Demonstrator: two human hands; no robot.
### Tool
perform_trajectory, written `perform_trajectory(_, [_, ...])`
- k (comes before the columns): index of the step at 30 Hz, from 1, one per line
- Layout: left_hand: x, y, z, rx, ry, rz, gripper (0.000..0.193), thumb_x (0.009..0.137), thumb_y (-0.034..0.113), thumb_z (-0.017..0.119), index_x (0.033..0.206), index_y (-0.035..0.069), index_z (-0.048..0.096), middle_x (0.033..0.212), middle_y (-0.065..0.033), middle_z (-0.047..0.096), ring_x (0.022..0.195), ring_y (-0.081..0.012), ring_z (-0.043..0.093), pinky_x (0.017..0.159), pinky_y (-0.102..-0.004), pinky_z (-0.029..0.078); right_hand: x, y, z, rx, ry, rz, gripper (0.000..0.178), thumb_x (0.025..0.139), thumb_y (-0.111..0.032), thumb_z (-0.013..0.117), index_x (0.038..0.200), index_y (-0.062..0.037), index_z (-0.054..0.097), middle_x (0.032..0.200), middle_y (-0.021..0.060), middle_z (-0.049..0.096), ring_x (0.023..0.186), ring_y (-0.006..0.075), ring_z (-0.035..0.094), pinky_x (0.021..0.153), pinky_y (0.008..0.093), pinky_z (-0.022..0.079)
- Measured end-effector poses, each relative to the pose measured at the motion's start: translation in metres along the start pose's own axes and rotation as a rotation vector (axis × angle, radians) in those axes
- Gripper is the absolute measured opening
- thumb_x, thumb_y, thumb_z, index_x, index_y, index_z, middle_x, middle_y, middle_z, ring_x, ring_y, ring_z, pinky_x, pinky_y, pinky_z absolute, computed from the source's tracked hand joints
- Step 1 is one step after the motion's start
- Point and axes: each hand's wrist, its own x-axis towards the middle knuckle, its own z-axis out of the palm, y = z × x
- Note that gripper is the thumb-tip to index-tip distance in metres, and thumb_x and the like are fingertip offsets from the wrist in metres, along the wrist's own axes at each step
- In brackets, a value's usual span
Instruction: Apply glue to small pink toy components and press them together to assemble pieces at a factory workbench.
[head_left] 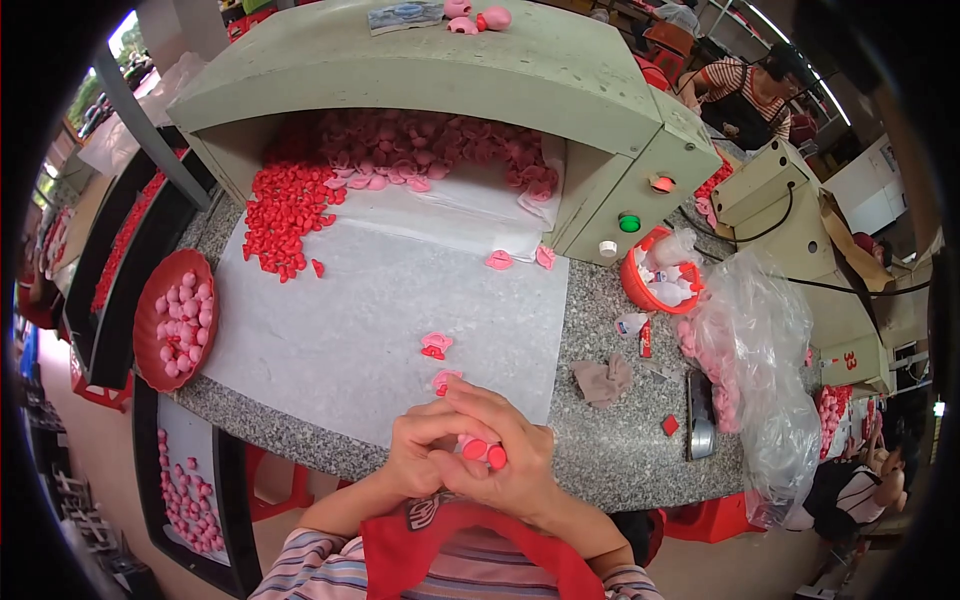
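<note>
Close to my body, above the near edge of the table, my left hand (pixel 418 452) and my right hand (pixel 518 462) are closed together around a small pink-and-red plastic piece (pixel 484 453). Two round red faces of it show between my thumbs and fingers; the rest is hidden. Just beyond my fingertips lies a pink piece with a red part (pixel 446 380), partly covered by my hand. Another pink-and-red piece (pixel 436 346) rests a little farther off. Both are on a white sheet (pixel 330 320) spread over the speckled stone tabletop (pixel 590 440).
A greenish metal housing (pixel 420 70) arches over piles of red pieces (pixel 285 215) and pink pieces (pixel 430 145). At left stands a red bowl (pixel 150 335) of pink balls. On the right are an orange basket (pixel 632 285), a cloth (pixel 603 380), a phone (pixel 700 420) and a clear plastic bag (pixel 770 370).
</note>
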Motion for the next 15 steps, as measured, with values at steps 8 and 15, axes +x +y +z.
perform_trajectory(8, [-0.005, -0.014, -0.006, -0.115, 0.054, -0.103, 0.024, 0.071, -0.008, 0.056, 0.095, -0.002, 0.058, 0.088, -0.0074, 0.056, 0.079, -0.0129, 0.058, 0.065, -0.0221, 0.045, 0.006, -0.002, -0.002, -0.046, -0.071, 0.064, 0.053, 0.063, -0.016, 0.073, 0.11, -0.0032, 0.052, 0.101, 0.016, 0.061, 0.083, 0.0253, 0.064, 0.065, 0.0302, 0.053])
perform_trajectory(15, [0.006, -0.009, -0.009, -0.805, 0.064, -0.36, 0.035, 0.075, 0.001, 0.059, 0.109, 0.003, 0.049, 0.1, -0.0079, 0.051, 0.092, -0.0185, 0.056, 0.081, -0.0282, 0.049, 0.015, -0.01, -0.018, 0.027, -0.217, 0.359, 0.077, 0.059, -0.028, 0.079, 0.122, -0.0024, 0.043, 0.113, 0.018, 0.054, 0.094, 0.0295, 0.06, 0.075, 0.0345, 0.05])
